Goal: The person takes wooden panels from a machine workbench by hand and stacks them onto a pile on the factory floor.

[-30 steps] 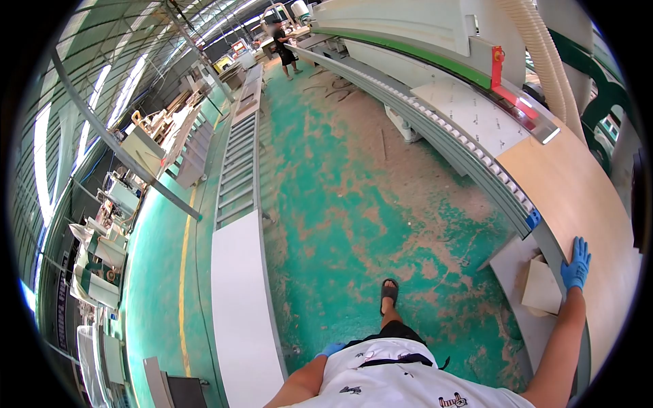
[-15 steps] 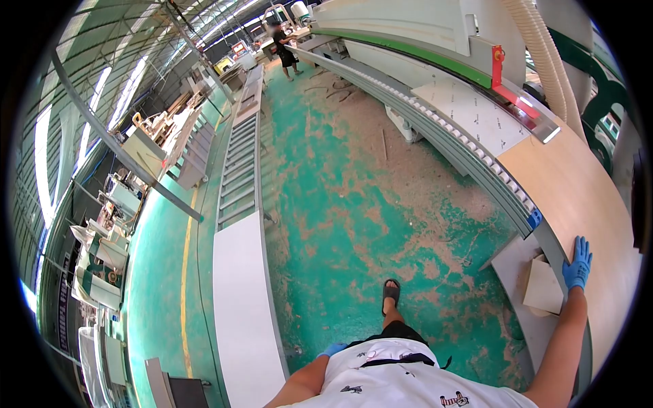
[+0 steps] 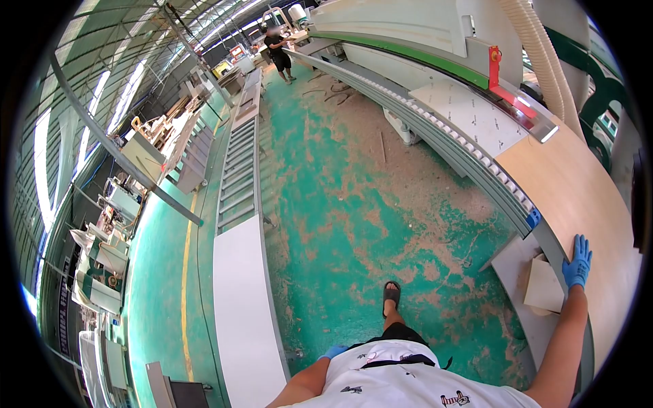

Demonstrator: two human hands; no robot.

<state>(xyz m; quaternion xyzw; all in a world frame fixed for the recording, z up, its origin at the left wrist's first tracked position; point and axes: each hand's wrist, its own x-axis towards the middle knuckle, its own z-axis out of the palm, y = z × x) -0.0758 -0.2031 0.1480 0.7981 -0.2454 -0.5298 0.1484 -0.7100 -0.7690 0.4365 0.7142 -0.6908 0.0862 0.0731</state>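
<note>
My right hand (image 3: pixel 577 263), in a blue glove, lies flat with its fingers stretched on a light wood-coloured panel (image 3: pixel 564 183) at the right. The panel rests on the machine's table, beside a long rail (image 3: pixel 435 126) with a row of white rollers and a blue end piece. My left hand (image 3: pixel 333 352), gloved in blue too, is at my waist against the white shirt; its fingers are mostly hidden. A board with printed marks (image 3: pixel 469 115) lies beyond the wood-coloured panel, next to the machine's red and green guard (image 3: pixel 435 61).
On the left a white panel (image 3: pixel 246 299) lies on a long roller conveyor (image 3: pixel 238 170). A person in black (image 3: pixel 277 53) stands at the machine's far end. A grey post (image 3: pixel 115 146) leans across the left. Offcuts (image 3: pixel 542 287) sit below the table on the right.
The person at the far end has shifted slightly to the left and holds an arm out toward the machine. My hands stay where they were.
</note>
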